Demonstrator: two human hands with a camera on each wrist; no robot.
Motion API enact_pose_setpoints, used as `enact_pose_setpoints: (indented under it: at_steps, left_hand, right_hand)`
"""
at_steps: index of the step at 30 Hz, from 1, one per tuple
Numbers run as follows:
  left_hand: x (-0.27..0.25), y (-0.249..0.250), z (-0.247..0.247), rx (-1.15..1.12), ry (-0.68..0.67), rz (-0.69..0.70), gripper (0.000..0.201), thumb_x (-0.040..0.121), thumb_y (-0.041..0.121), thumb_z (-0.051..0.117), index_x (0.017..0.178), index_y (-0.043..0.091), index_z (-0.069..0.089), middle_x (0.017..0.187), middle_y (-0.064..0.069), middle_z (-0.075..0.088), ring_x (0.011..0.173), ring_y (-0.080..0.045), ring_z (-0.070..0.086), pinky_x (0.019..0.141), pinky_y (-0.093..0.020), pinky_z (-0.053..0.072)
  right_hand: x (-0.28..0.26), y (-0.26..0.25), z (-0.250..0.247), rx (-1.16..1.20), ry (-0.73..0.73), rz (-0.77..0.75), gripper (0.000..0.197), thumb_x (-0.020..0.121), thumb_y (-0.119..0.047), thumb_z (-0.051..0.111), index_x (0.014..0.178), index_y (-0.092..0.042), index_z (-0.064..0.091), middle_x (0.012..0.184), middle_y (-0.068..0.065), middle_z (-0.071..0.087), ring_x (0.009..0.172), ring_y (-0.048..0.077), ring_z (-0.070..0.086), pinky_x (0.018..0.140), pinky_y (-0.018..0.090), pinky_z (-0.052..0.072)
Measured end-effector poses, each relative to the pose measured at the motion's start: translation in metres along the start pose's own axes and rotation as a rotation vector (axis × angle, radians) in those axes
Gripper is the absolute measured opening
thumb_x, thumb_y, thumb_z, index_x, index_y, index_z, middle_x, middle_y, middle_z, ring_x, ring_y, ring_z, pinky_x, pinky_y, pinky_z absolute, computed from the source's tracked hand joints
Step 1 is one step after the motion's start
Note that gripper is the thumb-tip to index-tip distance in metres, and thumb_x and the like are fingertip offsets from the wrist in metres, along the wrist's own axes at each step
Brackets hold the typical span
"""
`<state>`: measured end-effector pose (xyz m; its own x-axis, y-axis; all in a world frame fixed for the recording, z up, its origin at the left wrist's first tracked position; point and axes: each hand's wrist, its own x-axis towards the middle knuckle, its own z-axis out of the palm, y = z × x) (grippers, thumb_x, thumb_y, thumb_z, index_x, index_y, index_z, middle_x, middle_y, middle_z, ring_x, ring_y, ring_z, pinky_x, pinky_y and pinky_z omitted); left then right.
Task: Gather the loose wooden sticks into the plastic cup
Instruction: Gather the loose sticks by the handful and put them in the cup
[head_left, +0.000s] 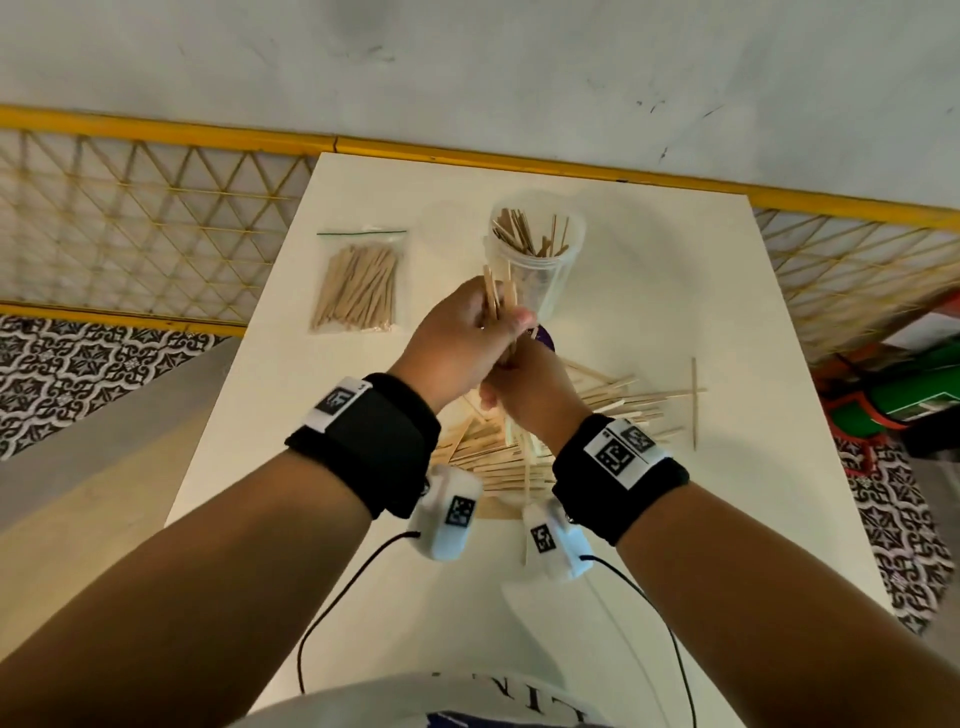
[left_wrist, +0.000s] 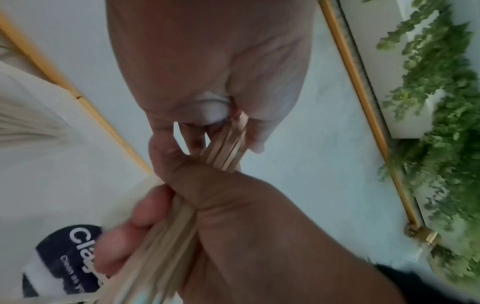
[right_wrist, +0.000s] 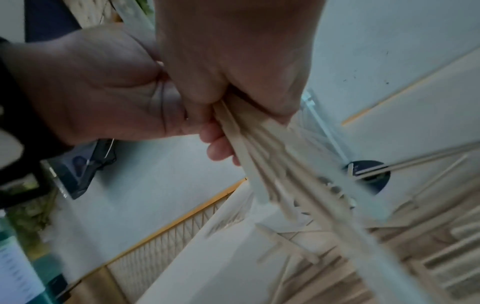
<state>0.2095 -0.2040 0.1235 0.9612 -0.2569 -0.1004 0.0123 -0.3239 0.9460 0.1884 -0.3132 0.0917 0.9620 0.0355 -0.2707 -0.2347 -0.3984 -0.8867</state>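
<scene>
Both hands grip one bundle of thin wooden sticks (head_left: 492, 293) upright above the table. My left hand (head_left: 480, 327) holds the upper part, with the stick tips poking out above it. The right hand (head_left: 519, 382) holds the same bundle just below. In the left wrist view the bundle (left_wrist: 226, 148) runs from my left hand (left_wrist: 207, 86) into the right hand (left_wrist: 233, 216). The right wrist view shows the bundle (right_wrist: 270, 152) fanning out below my right hand (right_wrist: 233, 67). The clear plastic cup (head_left: 540, 260) stands just beyond the hands, part filled with sticks. Loose sticks (head_left: 628, 402) lie piled under the wrists.
A sealed clear bag of sticks (head_left: 358, 283) lies at the table's back left. A dark purple round object (head_left: 544, 336) sits by the cup's base. The white table (head_left: 727, 322) ends at a yellow mesh fence (head_left: 145, 208) along the back and sides.
</scene>
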Motion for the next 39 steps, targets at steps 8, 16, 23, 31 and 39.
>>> enact_pose_setpoints:
  at_steps: [8,16,23,31,39]
  left_hand:
    - [-0.005,-0.033,-0.007,-0.679,0.102,-0.372,0.060,0.089,0.060,0.044,0.132,0.019,0.049,0.139,0.000,0.051,0.133,-0.018,0.041,0.110,-0.037,0.030]
    - [-0.005,-0.023,0.025,-1.276,0.149,-0.797,0.051,0.099,0.038,0.037,0.102,-0.007,0.061,0.090,-0.021,0.069,0.088,-0.030,0.070,0.075,-0.038,0.058]
    - [0.000,-0.016,0.036,-1.135,0.019,-0.745,0.037,0.099,0.016,0.031,0.080,0.007,0.061,0.067,-0.006,0.066,0.061,-0.015,0.066,0.068,-0.031,0.057]
    - [0.045,-0.030,0.008,-0.823,0.039,-0.652,0.030,0.098,0.034,0.045,0.101,0.010,0.062,0.106,-0.007,0.064,0.093,-0.023,0.063,0.089,-0.039,0.048]
    - [0.086,-0.028,-0.001,-0.216,0.124,-0.298,0.045,0.086,0.034,0.064,0.125,0.020,0.046,0.124,0.002,0.046,0.115,-0.015,0.048,0.103,-0.032,0.039]
  right_hand:
    - [0.016,-0.045,-0.041,0.381,0.190,-0.183,0.013,0.088,-0.016,0.061,0.076,-0.013,0.057,0.052,0.001,0.054,0.047,0.019,0.051,0.058,0.036,0.047]
    - [0.016,-0.069,-0.040,0.528,0.060,-0.298,0.018,0.078,-0.003,0.070,0.067,-0.016,0.065,0.058,0.003,0.065,0.058,0.025,0.065,0.069,0.040,0.057]
    - [0.012,-0.035,-0.019,0.362,0.133,-0.125,0.003,0.089,-0.009,0.061,0.087,-0.007,0.061,0.059,0.006,0.056,0.056,0.017,0.057,0.060,0.025,0.052]
    - [0.106,-0.101,-0.090,0.422,0.479,-0.416,0.010,0.082,-0.015,0.062,0.075,-0.021,0.057,0.059,-0.006,0.060,0.061,0.017,0.059,0.069,0.033,0.051]
    - [0.155,-0.053,-0.098,0.179,0.404,-0.223,0.031,0.073,-0.030,0.077,0.094,-0.013,0.064,0.095,-0.002,0.071,0.087,0.006,0.066,0.083,0.025,0.053]
